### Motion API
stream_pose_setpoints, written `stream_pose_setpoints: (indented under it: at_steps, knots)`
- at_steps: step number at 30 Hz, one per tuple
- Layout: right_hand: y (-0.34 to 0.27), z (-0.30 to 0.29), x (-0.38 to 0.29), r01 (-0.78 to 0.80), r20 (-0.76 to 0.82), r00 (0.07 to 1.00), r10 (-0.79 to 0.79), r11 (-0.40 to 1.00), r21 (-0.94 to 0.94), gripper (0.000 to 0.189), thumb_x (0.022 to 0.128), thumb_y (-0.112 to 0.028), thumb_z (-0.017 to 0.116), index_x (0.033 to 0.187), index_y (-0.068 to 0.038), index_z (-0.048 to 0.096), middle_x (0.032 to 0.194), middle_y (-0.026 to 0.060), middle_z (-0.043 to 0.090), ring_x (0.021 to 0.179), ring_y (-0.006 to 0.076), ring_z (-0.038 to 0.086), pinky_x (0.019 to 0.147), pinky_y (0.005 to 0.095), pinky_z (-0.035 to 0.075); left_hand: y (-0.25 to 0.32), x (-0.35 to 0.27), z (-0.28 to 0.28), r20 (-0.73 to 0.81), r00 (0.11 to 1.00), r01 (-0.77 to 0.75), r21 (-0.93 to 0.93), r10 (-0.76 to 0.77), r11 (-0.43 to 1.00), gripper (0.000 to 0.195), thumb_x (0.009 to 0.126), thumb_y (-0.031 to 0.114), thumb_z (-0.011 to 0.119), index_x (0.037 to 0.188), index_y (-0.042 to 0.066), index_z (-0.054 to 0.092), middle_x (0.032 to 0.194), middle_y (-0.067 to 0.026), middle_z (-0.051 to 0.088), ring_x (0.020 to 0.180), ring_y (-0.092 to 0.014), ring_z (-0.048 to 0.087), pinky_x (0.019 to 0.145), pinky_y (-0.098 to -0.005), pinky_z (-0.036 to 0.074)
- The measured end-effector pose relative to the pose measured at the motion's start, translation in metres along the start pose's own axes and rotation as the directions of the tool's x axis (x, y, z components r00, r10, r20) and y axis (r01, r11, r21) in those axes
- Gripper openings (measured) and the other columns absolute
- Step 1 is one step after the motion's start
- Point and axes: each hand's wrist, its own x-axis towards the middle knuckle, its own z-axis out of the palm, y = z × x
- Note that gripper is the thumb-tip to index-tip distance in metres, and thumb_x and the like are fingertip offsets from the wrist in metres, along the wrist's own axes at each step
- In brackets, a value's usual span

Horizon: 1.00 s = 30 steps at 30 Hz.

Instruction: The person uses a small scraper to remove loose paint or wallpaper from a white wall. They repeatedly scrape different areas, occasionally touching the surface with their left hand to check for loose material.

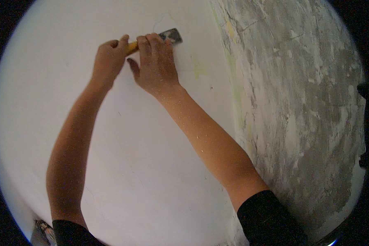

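Note:
A scraper point(172, 35) with a yellow handle and a dark, pale-smeared flat blade lies against the white painted wall point(135, 138). My left hand point(110, 57) is closed around the rear end of its handle. Farther along, my right hand point(156, 61) lays its fingers over the tool close to the blade, with the thumb held apart. Part of the handle shows between the two hands, and the right fingers hide the rest. The blade points to the upper right.
On the right, a stripped grey wall surface point(298, 92) has rough patches and cracks. Yellow-green paint traces point(232, 66) run along its border with the white area. A thin outline of a crack point(160, 20) shows above the blade. Cluttered items point(45, 229) sit at the lower left.

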Motion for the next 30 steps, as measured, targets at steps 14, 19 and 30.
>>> stream_pose_setpoints:
  at_steps: [14, 19, 30]
  knots:
    - [0.027, 0.011, 0.010, -0.144, -0.083, 0.986, 0.144, 0.990, -0.001, 0.050, 0.085, -0.037, 0.068, 0.116, -0.004, 0.047, 0.108, 0.0162, 0.056, 0.101, 0.0345, 0.050, 0.091, 0.0510, 0.030, 0.029, 0.026, 0.031, -0.245, 0.899, -0.378, -0.019, 0.363, 0.925, 0.032, 0.089, 0.032, 0.067, 0.090, 0.000, 0.074, 0.077, -0.0103, 0.073, 0.068, -0.020, 0.070, 0.068, -0.0336, 0.054]
    - [0.027, 0.000, 0.008, -0.272, 0.066, 0.958, 0.278, 0.959, -0.083, 0.049, 0.082, -0.033, 0.070, 0.112, -0.002, 0.046, 0.107, 0.0200, 0.057, 0.102, 0.0371, 0.051, 0.093, 0.0513, 0.030, 0.029, 0.025, 0.047, -0.218, 0.931, -0.316, -0.079, 0.292, 0.946, 0.032, 0.089, 0.032, 0.066, 0.088, 0.001, 0.075, 0.075, -0.0122, 0.073, 0.065, -0.024, 0.070, 0.068, -0.0374, 0.055]
    - [-0.074, -0.218, -0.106, -0.419, 0.527, 0.850, 0.007, 0.616, 0.667, 0.038, 0.082, -0.019, 0.073, 0.118, -0.009, 0.064, 0.109, 0.0171, 0.063, 0.105, 0.0312, 0.064, 0.092, 0.0428, 0.052, -0.001, 0.009, 0.038, -0.511, 0.830, -0.406, -0.278, 0.224, 0.871, 0.024, 0.093, 0.016, 0.066, 0.096, -0.007, 0.072, 0.076, -0.0112, 0.072, 0.072, -0.020, 0.073, 0.066, -0.0261, 0.057]
